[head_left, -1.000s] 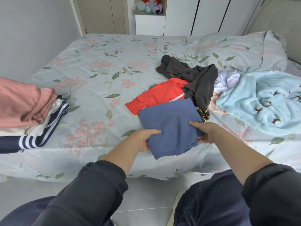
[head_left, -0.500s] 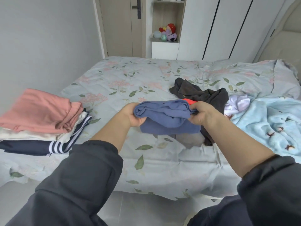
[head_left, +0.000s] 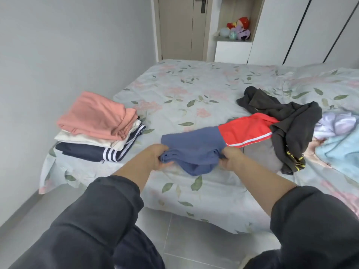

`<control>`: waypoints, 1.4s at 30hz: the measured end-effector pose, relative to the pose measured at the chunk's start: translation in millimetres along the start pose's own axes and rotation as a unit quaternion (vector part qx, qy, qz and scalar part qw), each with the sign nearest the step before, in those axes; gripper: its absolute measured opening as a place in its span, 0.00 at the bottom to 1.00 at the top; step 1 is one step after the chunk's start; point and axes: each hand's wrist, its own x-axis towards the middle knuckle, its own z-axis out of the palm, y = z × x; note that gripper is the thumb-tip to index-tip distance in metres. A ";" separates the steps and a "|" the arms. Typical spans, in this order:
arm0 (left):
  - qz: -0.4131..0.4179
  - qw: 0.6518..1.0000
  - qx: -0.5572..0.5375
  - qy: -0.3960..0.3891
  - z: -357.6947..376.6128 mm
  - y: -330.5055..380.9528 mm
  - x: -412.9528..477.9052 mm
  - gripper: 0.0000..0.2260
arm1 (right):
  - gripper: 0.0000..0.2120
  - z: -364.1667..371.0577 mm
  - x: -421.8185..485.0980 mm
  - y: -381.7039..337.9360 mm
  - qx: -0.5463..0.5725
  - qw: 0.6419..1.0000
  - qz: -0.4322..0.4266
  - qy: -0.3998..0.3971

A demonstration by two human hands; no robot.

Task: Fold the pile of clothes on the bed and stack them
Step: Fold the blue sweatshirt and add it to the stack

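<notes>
I hold a folded blue garment (head_left: pixel 191 146) just above the near edge of the bed (head_left: pixel 194 90). My left hand (head_left: pixel 155 157) grips its left end and my right hand (head_left: pixel 230 158) grips its right end, fingers curled round the cloth. A stack of folded clothes sits at the bed's left corner: pink (head_left: pixel 97 115) on top, white (head_left: pixel 85 139) under it, navy with white stripes (head_left: pixel 91 153) at the bottom. Unfolded clothes lie to the right: a red piece with a white stripe (head_left: pixel 244 129), a dark grey garment (head_left: pixel 291 123), a grey one (head_left: pixel 262 156).
A light blue fleece blanket (head_left: pixel 342 152) and a pale lilac cloth (head_left: pixel 334 123) lie at the right edge. A grey wall runs along the left. Behind the bed stand a door, white wardrobes and a shelf with plush toys (head_left: pixel 238 29). Grey floor tiles are below.
The blue garment was lifted off the bed with both hands, gathered into a bundle, and now sits lower and further left. My view swung left, bringing the folded stack closer to centre.
</notes>
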 end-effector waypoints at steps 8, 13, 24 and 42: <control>0.023 0.998 0.052 0.001 -2.2 -45.2 18.1 0.07 | 0.15 -35.6 -9.5 27.8 -0.213 0.975 0.063 -0.030; 0.164 0.773 0.587 0.177 6.6 -29.7 25.1 0.13 | 0.09 -34.2 -7.2 35.1 -0.255 0.962 0.090 -0.031; 0.299 0.682 0.661 0.091 37.1 -77.0 88.0 0.28 | 0.15 -50.8 -3.5 22.3 -0.673 0.657 -0.330 0.081; 0.365 0.673 0.628 0.141 36.3 -92.9 104.7 0.31 | 0.24 20.2 77.9 34.2 -0.725 0.511 -0.449 -0.107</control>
